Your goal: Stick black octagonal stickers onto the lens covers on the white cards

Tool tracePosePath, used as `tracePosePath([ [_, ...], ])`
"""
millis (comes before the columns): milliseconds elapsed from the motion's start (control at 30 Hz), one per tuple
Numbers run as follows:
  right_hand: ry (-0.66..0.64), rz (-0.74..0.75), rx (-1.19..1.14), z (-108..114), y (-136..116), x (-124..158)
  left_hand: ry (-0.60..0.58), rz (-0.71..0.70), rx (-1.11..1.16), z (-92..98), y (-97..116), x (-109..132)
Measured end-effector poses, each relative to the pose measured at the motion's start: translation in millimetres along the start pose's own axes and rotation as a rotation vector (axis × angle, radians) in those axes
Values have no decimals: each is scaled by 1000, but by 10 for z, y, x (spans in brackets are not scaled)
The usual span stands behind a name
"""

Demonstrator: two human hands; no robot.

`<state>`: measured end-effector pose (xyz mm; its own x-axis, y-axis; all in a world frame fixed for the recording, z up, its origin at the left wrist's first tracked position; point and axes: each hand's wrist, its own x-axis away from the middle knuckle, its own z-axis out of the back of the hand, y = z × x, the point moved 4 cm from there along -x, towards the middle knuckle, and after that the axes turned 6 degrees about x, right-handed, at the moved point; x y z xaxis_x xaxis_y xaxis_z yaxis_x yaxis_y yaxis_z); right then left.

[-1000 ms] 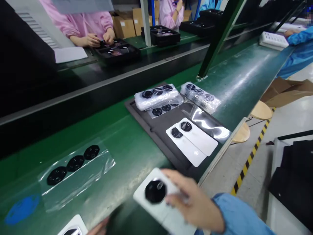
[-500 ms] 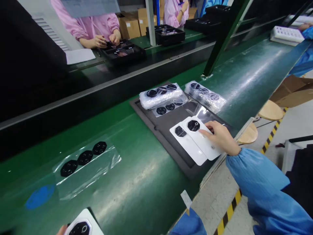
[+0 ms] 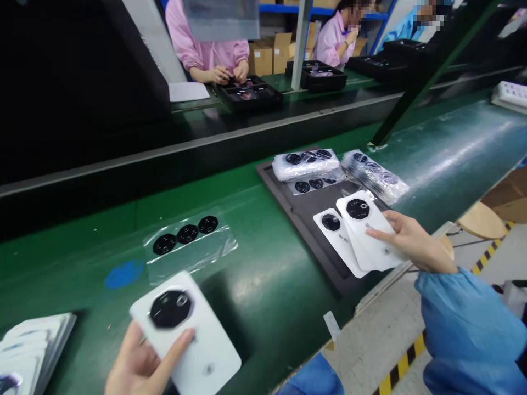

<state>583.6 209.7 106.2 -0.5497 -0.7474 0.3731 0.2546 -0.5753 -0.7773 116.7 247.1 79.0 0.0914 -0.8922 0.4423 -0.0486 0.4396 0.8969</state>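
My left hand (image 3: 142, 362) grips a white phone back cover (image 3: 206, 334) near the belt's front edge, with my thumb on its face below a black octagonal camera module (image 3: 170, 309). My right hand (image 3: 411, 241) holds fanned white covers (image 3: 366, 249) at the edge of a dark tray (image 3: 296, 208), and another white cover (image 3: 335, 236) lies partly beneath them. Two plastic-wrapped bundles of black camera modules (image 3: 304, 164) sit at the tray's far end. A stack of white covers (image 3: 28, 351) lies at the lower left.
A clear film holding black modules (image 3: 187, 236) lies on the green belt (image 3: 263, 274), beyond a blue mark (image 3: 123, 274). Across the line, a co-worker's hands work over a black compartment tray (image 3: 251, 93). Wooden stools (image 3: 481, 220) stand on the floor at right.
My right hand has moved from a cover near the front edge onto the tray's covers and now fans them. My left hand has raised a cover into view, and the view has swung left.
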Motion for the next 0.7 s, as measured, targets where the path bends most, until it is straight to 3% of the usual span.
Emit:
tracePosePath([
  [100, -78, 81, -247, -272, -345, 394, -120, -90, 35, -350, 222, 26],
  [200, -307, 173, -349, -875, -629, 814, -250, -235, 18, -600, 353, 71],
  [267, -478, 192, -324, -1323, -731, 1046, -333, -292, 32, -668, 354, 104],
  [367, -556, 231, -256, -1786, -787, 1245, -370, -316, 84, -620, 292, 137],
  [533, -549, 256, -222, -2044, -826, 1339, -194, -388, 134, -395, 258, 147],
  [700, -495, 229, -175, -2070, -872, 1409, -164, -433, 136, -286, 259, 135],
])
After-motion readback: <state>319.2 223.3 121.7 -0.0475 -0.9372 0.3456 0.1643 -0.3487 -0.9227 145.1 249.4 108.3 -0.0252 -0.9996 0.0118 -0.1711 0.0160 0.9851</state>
